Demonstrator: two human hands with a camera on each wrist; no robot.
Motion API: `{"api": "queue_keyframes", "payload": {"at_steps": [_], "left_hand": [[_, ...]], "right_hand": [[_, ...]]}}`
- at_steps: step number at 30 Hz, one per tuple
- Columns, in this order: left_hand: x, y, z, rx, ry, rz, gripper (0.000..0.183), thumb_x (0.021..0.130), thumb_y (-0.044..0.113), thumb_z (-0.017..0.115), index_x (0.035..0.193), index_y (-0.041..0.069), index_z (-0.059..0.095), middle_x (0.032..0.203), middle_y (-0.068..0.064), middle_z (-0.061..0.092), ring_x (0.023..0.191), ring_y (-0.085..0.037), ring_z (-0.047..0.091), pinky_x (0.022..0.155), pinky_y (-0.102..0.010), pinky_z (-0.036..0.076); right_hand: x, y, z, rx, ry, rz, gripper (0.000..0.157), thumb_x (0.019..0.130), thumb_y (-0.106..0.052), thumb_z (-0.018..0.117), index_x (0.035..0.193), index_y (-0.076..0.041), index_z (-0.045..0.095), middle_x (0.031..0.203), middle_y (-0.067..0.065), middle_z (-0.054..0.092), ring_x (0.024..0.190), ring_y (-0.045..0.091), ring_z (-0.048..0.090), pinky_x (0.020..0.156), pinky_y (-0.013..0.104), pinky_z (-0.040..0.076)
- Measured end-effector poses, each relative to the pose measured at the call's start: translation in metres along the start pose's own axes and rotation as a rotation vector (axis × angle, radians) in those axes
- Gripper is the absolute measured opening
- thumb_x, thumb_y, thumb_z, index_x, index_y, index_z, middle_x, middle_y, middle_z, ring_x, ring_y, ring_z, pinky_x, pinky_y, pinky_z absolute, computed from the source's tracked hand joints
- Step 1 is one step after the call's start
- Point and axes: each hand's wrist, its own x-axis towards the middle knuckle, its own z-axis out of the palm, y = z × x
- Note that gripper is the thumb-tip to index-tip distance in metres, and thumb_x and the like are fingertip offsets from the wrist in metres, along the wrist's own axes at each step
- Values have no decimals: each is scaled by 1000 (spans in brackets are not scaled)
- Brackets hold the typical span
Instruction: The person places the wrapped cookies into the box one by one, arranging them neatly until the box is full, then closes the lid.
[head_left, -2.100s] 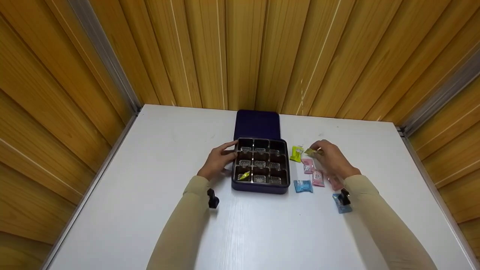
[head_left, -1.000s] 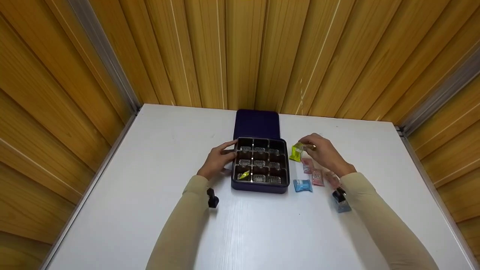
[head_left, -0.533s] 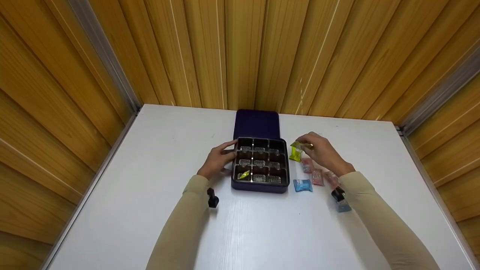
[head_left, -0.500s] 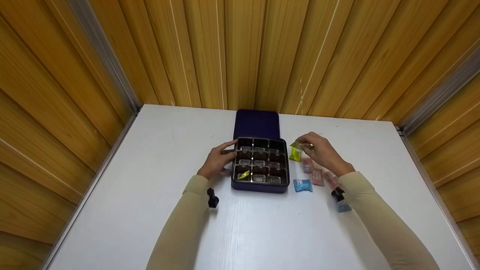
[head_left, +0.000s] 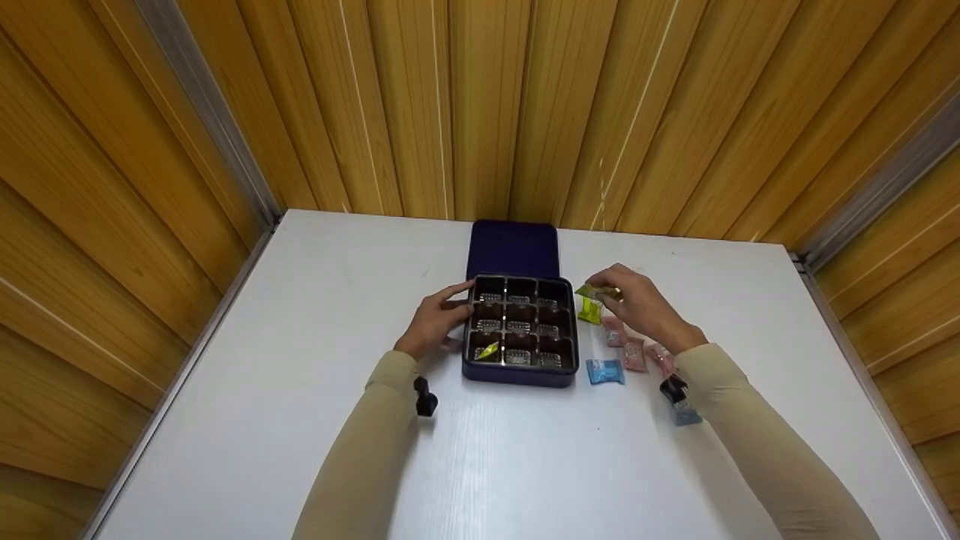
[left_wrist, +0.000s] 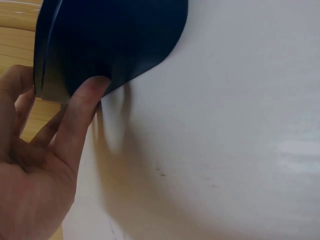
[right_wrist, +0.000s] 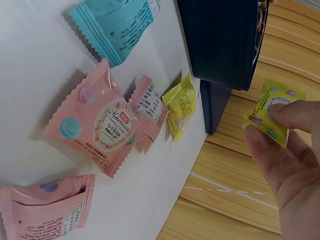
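A dark blue tin box (head_left: 519,377) sits mid-table, its tray split into several compartments. One yellow wrapped candy (head_left: 488,351) lies in the near left compartment. My left hand (head_left: 435,322) grips the box's left side toward the back, thumb (left_wrist: 89,95) on the outer wall and fingers around the corner edge. Just right of the box, my right hand (head_left: 643,300) pinches another yellow wrapped candy (right_wrist: 275,102) between thumb and fingers, raised above the table. Beneath it a further yellow candy (head_left: 590,311) lies on the table close to the box.
Three pink wrapped candies (head_left: 634,355) lie right of the box, below the right hand. A blue candy (head_left: 605,371) is by the near right corner; another blue one (head_left: 687,417) is partly hidden by the right wrist camera. Behind the box its lid (head_left: 514,247) lies back toward the wood-panelled wall.
My right hand has moved left toward the box with the yellow candy, passing over the yellow candy on the table. My left hand has stayed on the box.
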Motion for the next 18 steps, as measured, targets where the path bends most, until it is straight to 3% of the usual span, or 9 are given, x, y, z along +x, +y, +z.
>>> {"api": "queue_keyframes", "payload": {"at_steps": [11, 18], "left_hand": [[0, -2, 1, -8, 1, 4, 55, 104, 16, 68, 157, 28, 57, 144, -19, 64, 126, -35, 66, 70, -50, 65], [1, -2, 1, -13, 2, -11, 56, 104, 17, 67, 157, 30, 56, 145, -19, 63, 129, -37, 63, 72, -51, 65]], "right_hand": [[1, -11, 5, 26, -37, 24, 32, 97, 11, 70, 125, -6, 72, 118, 10, 68, 111, 30, 69, 94, 50, 61], [3, -18, 7, 19, -36, -32, 32, 96, 11, 72, 124, -5, 72, 115, 10, 69, 110, 30, 70, 93, 47, 62]]}}
